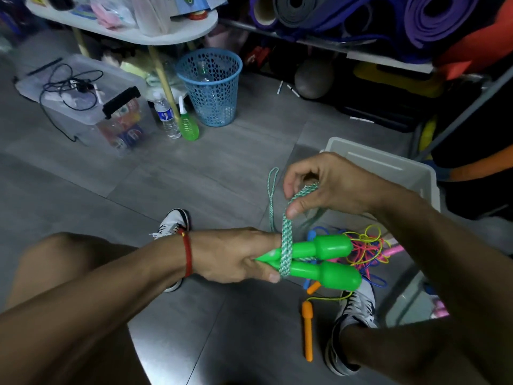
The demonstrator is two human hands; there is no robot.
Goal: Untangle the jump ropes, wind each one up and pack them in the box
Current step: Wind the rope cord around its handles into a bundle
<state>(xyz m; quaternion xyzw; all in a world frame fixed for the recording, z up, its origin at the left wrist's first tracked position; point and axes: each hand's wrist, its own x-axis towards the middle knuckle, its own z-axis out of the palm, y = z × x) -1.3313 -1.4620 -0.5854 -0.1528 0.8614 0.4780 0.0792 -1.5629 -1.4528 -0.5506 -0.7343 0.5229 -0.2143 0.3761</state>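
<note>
The left hand (236,257) gripped the 2 green handles (319,258) side by side, so they served as 1 core for winding. The right hand (327,187) pinched the green-white rope (286,245) between thumb and fingers just above them, keeping the wraps taut; a slack loop hung to its left. Still tangled, the other ropes (363,251) lay right of the handles, beside the white box (388,162) at far right, apparently kept near for packing.
</note>
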